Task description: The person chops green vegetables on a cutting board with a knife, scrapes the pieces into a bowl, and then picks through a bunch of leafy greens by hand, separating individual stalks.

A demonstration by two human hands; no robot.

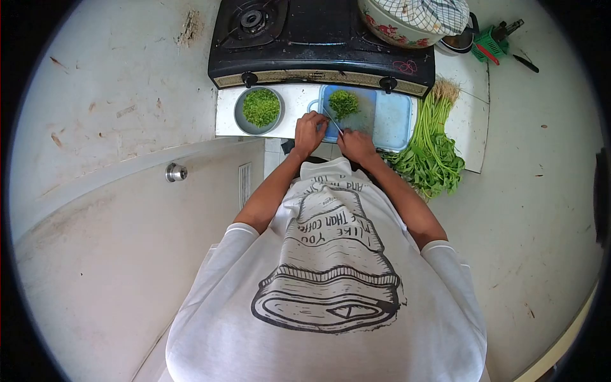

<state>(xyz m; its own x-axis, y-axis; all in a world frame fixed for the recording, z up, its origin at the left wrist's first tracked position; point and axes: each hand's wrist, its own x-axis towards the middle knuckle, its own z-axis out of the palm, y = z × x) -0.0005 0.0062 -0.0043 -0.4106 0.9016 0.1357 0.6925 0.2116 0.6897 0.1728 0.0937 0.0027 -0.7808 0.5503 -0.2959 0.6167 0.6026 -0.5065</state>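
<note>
My right hand [358,146] is closed around a knife [333,121], whose thin blade slants up and left over the blue cutting board [393,121]. At the board's left edge, my left hand [310,132] has its fingers bent together close beside the blade. Whatever those fingers hold, if anything, is hidden. A small heap of chopped greens [344,103] lies on the board just beyond the knife. To the left stands a round grey bowl [237,116] containing more finely chopped greens [261,107].
A bundle of leafy green stalks [436,137] with roots lies right of the board. Behind is a black gas stove [318,51] bearing a large flowered pot [398,35] under a checked cloth [426,13]. A green basket [490,44] with utensils and a black-handled knife [526,63] sit far right.
</note>
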